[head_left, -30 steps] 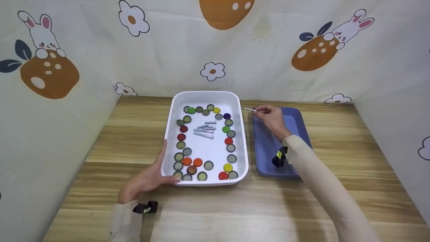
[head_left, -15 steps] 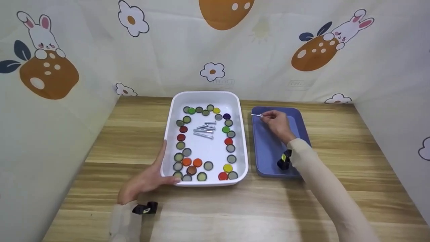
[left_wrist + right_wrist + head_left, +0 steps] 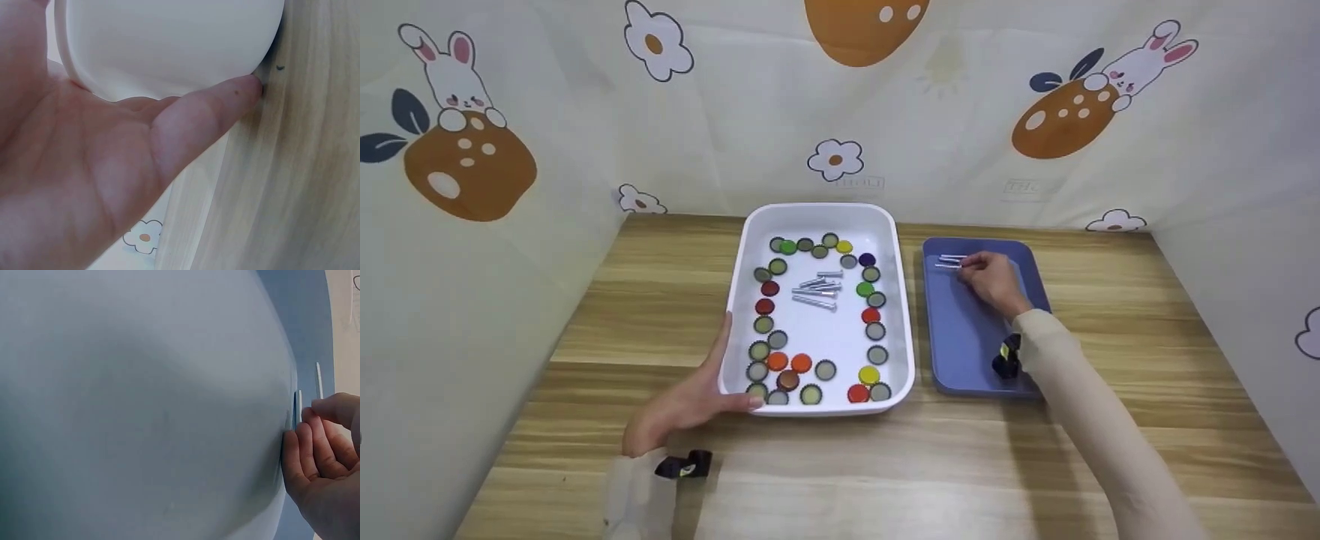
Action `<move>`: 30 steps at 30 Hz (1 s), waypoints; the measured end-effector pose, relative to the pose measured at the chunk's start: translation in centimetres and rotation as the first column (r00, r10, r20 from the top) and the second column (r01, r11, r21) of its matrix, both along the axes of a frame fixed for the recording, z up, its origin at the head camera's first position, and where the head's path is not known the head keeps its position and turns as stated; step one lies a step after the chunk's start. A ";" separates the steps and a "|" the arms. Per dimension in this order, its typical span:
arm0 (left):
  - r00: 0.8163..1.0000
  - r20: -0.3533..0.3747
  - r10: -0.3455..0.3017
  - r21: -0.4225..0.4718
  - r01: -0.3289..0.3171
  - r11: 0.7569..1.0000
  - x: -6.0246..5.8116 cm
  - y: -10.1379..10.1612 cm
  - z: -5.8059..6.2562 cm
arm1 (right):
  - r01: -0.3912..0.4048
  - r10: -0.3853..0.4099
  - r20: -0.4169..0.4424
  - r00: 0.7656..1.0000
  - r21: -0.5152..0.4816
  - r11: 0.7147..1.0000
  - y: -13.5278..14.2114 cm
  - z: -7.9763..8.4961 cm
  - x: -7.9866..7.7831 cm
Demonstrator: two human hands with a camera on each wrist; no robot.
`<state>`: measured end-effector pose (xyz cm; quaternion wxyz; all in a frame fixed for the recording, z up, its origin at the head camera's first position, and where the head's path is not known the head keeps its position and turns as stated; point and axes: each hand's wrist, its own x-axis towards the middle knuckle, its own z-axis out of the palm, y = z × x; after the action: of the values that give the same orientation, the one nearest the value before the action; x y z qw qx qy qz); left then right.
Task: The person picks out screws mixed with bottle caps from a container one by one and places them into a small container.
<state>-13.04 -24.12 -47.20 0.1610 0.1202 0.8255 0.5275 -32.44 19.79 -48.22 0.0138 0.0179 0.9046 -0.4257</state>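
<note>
My left hand (image 3: 697, 394) rests at the near left corner of a white bin (image 3: 906, 330), thumb along the front wall and fingers up the left side. In the left wrist view the thumb (image 3: 208, 112) lies straight against the bin's outside. Inside the bin, several silver bolts (image 3: 815, 302) form a loose pile, ringed by bottle caps (image 3: 870, 315). My right hand (image 3: 994, 281) is low over the far end of a blue tray (image 3: 960, 345), fingertips pinching a silver bolt (image 3: 948, 266). Another bolt (image 3: 952, 257) lies alongside; the fingers hide the ends of both.
The bin and tray stand side by side on a wooden table (image 3: 840, 480), a narrow gap between them. A patterned cloth (image 3: 735, 135) rises behind and at both sides. Black wrist-camera mounts (image 3: 686, 465) sit at the sleeves.
My right hand has moved from the tray's far left rim rightward and inward over the tray with a bolt. A second bolt now shows beside it. My left hand and the bin have stayed put.
</note>
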 end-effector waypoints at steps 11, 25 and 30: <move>1.000 0.025 0.016 -0.021 -0.016 1.000 -0.1 -0.1 0.0 | -0.034 0.030 0.044 0.999 0.080 0.996 0.1 0.2 -0.1; 1.000 0.020 0.006 -0.015 -0.006 1.000 0.0 0.0 0.0 | -0.002 -0.006 0.055 0.998 0.152 0.988 0.2 0.5 -0.6; 0.999 0.032 0.021 -0.024 -0.020 0.999 0.0 0.0 0.1 | 0.014 -0.025 0.089 0.996 0.129 0.992 0.2 0.6 -0.9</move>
<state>-13.04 -24.09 -47.10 0.1702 0.1012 0.8302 0.5211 -33.31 20.04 -47.67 0.0492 0.0468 0.9282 -0.3657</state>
